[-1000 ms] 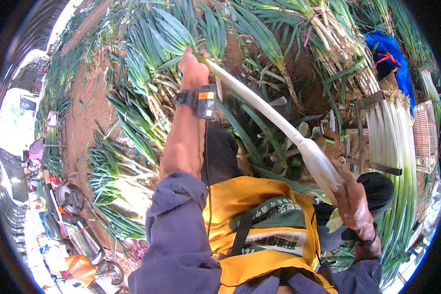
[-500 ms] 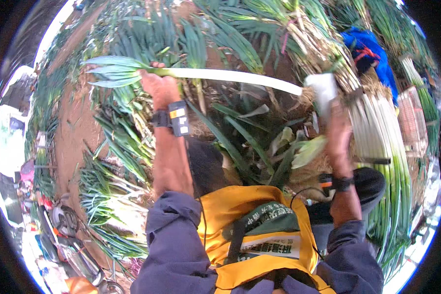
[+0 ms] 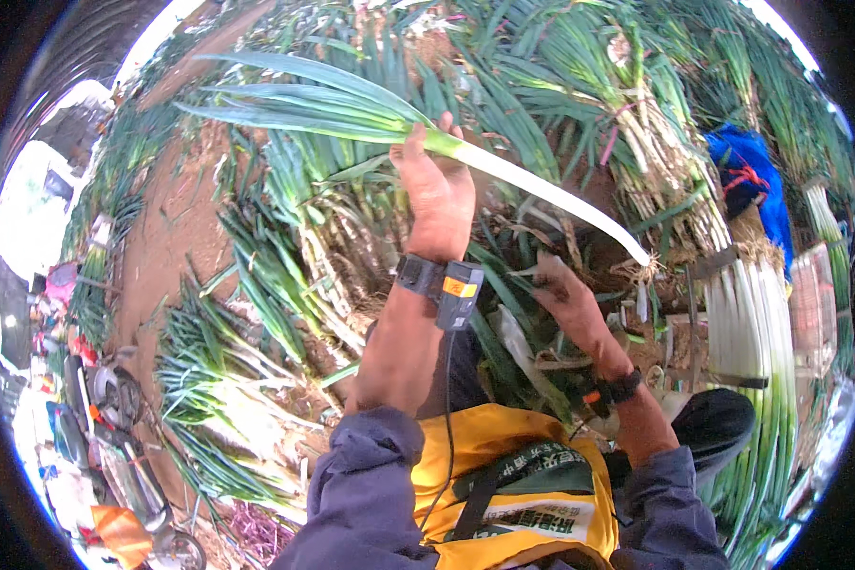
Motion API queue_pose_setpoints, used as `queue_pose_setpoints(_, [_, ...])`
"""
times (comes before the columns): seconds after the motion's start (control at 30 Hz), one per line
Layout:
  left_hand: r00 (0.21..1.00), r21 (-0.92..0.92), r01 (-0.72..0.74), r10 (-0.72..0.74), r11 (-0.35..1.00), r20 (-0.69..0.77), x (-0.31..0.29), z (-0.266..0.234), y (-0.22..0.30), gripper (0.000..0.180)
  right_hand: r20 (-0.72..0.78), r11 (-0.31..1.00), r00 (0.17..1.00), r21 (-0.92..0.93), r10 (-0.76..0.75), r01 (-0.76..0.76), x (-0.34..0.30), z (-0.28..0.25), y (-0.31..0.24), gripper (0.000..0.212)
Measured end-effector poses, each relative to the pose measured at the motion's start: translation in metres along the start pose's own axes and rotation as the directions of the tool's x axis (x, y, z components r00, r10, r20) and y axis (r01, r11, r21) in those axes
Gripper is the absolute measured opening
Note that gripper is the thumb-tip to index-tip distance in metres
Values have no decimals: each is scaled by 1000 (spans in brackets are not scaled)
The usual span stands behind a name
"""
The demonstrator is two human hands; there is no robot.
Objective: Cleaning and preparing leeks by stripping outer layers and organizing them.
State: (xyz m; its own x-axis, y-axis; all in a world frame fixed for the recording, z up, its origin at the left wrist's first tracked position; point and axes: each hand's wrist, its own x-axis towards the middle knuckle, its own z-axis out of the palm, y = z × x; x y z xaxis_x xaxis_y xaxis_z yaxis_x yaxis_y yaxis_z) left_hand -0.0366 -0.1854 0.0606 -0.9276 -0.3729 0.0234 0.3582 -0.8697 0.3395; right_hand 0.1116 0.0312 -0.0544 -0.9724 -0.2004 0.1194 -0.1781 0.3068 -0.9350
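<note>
My left hand (image 3: 434, 185) is closed round a long green onion (image 3: 556, 195) where its white shaft meets the green leaves. The leaves fan out to the left; the bare white shaft slants down to the right and ends in a tuft of roots. Below the shaft, clear of it, my right hand (image 3: 568, 302) has its fingers loosely bent and apart, slightly blurred, with nothing visibly gripped. Beneath that hand, a pale strip of peeled leaf (image 3: 522, 347) lies among loose green leaves in front of my knees.
A stack of peeled green onions (image 3: 746, 318) rests in a metal frame at right, beside a blue cloth bundle (image 3: 755, 171). Unpeeled bunches (image 3: 670, 152) lie beyond, with more (image 3: 242, 408) at left. A yellow apron (image 3: 437, 456) covers my lap.
My left hand has moved right, carrying the onion, whose root end now points lower. My right hand has come down and left, away from the roots; the blurred white piece at it is gone.
</note>
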Motion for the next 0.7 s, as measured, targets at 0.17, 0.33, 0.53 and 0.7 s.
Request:
queue_pose_setpoints(0.17, [973, -46, 231, -232, 972, -15, -41, 13, -33, 37, -63, 525, 991, 851, 119, -9, 50, -26, -51, 62])
queue_pose_setpoints(0.33, [905, 224, 382, -412, 897, 108, -74, 20, -56, 36, -355, 432, 930, 857, 97, 282, 68, -42, -79, 49])
queue_pose_setpoints(0.53, [761, 556, 418, -611, 718, 217, -106, 24, -98, 42, -465, 550, 878, 764, 109, 337, 73, -78, -87, 31])
queue_pose_setpoints(0.7, [760, 692, 428, -646, 581, 72, -82, -2, -98, 43, -712, 791, 703, 430, 1, 435, 49, -180, -95, 32])
